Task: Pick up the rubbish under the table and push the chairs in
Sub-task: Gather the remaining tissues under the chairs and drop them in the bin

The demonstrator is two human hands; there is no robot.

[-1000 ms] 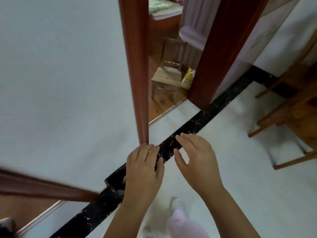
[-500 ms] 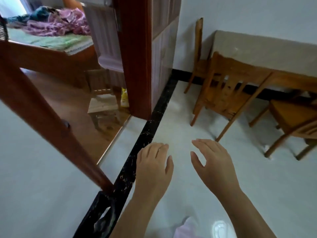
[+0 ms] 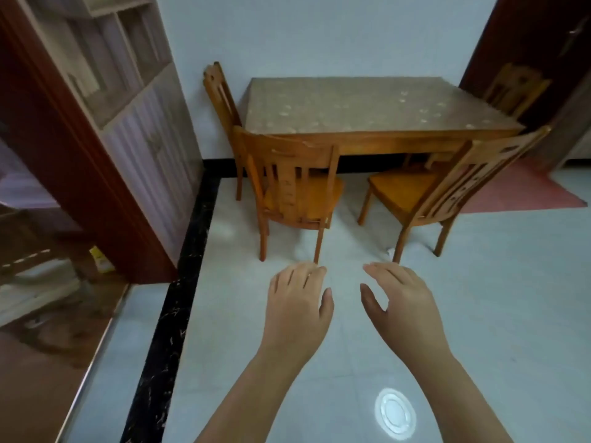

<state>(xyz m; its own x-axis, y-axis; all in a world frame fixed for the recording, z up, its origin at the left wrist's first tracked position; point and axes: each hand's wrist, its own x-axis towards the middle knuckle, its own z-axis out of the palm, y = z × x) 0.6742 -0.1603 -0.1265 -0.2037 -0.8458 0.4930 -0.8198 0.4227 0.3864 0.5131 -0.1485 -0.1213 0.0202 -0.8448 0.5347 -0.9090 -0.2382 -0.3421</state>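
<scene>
A wooden table (image 3: 367,107) stands against the far wall. Two wooden chairs are pulled out on its near side: the left one (image 3: 294,183) with its back toward me, the right one (image 3: 447,183) angled leftward. A third chair (image 3: 220,100) stands at the table's left end and a fourth (image 3: 515,87) at the far right corner. A small white scrap (image 3: 390,250) lies on the floor by the right chair's front leg. My left hand (image 3: 299,305) and my right hand (image 3: 399,302) hover palm down over the floor in front of the chairs, fingers apart, holding nothing.
A red-brown door frame (image 3: 64,148) and a pale cabinet (image 3: 140,123) stand to the left, with a black floor strip (image 3: 179,298) beside them. A red mat (image 3: 524,187) lies right of the table. A dark door (image 3: 543,43) is at the upper right.
The view has swung right from the doorway onto the table and chairs, which now face me squarely. Both hands stay in front of me, empty, now slightly farther apart.
</scene>
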